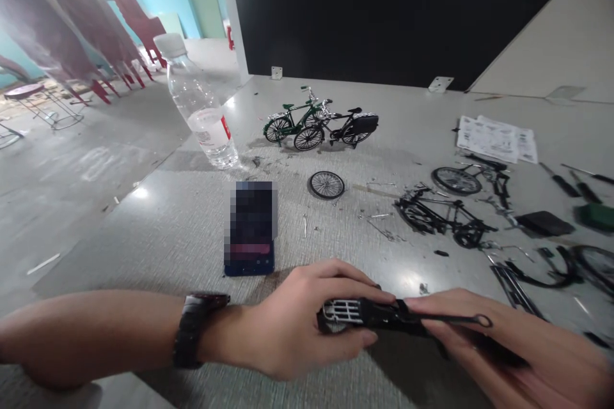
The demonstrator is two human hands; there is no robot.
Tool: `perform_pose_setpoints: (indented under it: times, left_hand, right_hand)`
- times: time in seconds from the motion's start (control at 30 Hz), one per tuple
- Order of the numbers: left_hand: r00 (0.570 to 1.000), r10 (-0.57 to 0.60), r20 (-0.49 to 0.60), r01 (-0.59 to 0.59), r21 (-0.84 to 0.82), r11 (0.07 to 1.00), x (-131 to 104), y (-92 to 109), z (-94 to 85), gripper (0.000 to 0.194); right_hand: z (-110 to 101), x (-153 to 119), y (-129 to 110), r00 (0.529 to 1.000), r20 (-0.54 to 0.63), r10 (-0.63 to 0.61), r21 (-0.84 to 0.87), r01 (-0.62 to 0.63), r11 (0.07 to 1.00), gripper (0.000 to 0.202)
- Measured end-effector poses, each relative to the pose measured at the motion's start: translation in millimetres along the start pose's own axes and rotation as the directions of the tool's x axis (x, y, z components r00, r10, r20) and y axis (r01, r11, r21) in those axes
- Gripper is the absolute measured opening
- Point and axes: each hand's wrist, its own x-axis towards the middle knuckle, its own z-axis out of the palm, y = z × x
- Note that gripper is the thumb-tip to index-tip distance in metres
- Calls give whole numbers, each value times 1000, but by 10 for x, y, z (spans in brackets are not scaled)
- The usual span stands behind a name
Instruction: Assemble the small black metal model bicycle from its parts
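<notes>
My left hand (300, 323) is closed around a black model bicycle part with a silver rack (347, 311), thumb on the near side and fingers on the far side. At the part's other end, the thumb and fingers of my right hand (518, 348) pinch it from the right. A thin black rod with a ring at its tip (460, 318) lies along the right fingers; whether it is joined to the part I cannot tell. Both hands hover low over the table's front, and my palms hide much of what they hold.
Two assembled model bicycles, one green (290, 123) and one black (336, 133), stand at the back. A loose wheel (327, 185), a phone (250, 227) and a water bottle (201, 108) are nearer. Black bicycle parts (444, 214), screwdrivers (561, 180) and printed sheets (496, 138) lie right.
</notes>
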Motion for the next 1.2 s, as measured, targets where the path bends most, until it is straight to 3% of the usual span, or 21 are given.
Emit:
perform_pose_setpoints:
  times: [0.2, 0.37, 0.53, 0.67, 0.87, 1.07, 1.2]
  left_hand:
    - [1000, -26, 4, 26, 6, 1000, 7, 14, 14, 35]
    - [994, -92, -54, 95, 54, 994, -3, -4, 62, 36]
    - [979, 55, -197, -25, 151, 988, 20, -70, 140, 46]
    - [932, 119, -341, -50, 205, 978, 110, -44, 211, 51]
    - [915, 217, -340, -166, 172, 971, 361, 110, 312, 22]
    - [913, 191, -359, -188, 44, 981, 486, -33, 341, 33]
    - [910, 214, -355, -208, 54, 977, 402, -164, 296, 37]
  right_hand:
    - [-43, 167, -174, 999, -33, -9, 33, 10, 999, 18]
    - [-43, 175, -239, 994, -66, 85, 57, -81, 995, 29]
    - [-43, 194, -259, 989, -108, 99, 68, -92, 993, 34]
    - [-55, 242, -271, 981, -185, 54, 48, -46, 998, 36]
    - [-87, 286, -233, 950, -313, 21, 41, -8, 999, 38]
    - [-125, 245, -183, 928, -365, 72, 265, 30, 964, 39]
    - [-73, 191, -220, 954, -299, 24, 158, 24, 987, 37]
